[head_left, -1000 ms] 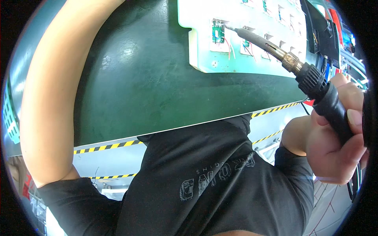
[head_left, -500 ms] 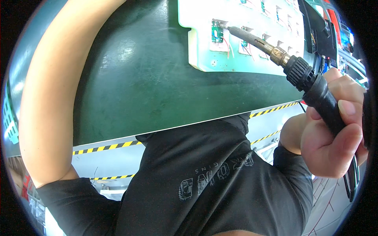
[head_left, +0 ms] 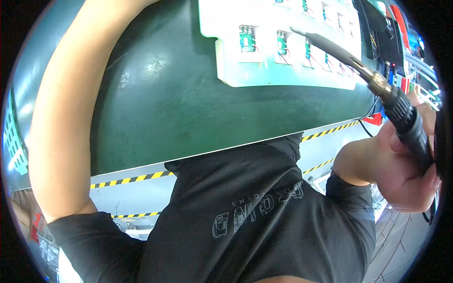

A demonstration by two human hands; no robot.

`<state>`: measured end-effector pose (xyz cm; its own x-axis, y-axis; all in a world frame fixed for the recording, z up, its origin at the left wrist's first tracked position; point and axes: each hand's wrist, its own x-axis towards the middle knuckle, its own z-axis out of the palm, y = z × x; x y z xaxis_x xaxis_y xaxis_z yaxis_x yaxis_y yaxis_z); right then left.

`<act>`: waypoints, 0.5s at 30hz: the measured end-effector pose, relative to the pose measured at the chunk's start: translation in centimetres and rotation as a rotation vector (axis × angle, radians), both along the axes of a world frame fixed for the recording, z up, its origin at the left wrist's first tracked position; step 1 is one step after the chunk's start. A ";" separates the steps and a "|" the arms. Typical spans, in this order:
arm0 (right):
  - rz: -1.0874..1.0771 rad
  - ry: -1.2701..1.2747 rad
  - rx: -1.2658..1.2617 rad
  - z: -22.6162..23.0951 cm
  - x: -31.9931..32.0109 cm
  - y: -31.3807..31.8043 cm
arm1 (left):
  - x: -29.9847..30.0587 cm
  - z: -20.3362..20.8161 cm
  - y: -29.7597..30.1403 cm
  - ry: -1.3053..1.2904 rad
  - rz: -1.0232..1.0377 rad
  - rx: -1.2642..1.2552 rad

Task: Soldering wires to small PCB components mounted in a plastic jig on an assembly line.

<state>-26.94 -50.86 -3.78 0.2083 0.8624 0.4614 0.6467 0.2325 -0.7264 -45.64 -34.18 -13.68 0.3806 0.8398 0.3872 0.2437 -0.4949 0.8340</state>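
Note:
My right hand (head_left: 410, 165) is closed around the black handle of a soldering iron (head_left: 396, 106) at the right. The iron slants up and left, its tip over a pale tray (head_left: 236, 78) and apart from the nearest boards. Small green circuit boards sit in rows of pockets in this tray. The front-left board (head_left: 247, 40) lies in its pocket, and a second board (head_left: 281, 43) beside it has thin wires trailing from it. My left forearm (head_left: 61, 118) reaches up along the left side; the left hand lies beyond the upper edge, out of sight.
A dark green mat (head_left: 155, 108) covers the bench up to its front edge, close to my body. Black equipment (head_left: 389, 42) with cables stands right of the tray. A green slatted piece (head_left: 16, 141) shows at the far left. Yellow-black striped tape (head_left: 137, 179) runs below the bench edge.
The soldering iron's tip has come off the front-left board and moved right. My right hand has shifted right with it. The tray appears slightly farther left in view.

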 end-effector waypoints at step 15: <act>0.247 0.278 0.412 -1.3 5.6 1.8 | -1.4 1.5 1.9 -0.105 -0.105 -0.188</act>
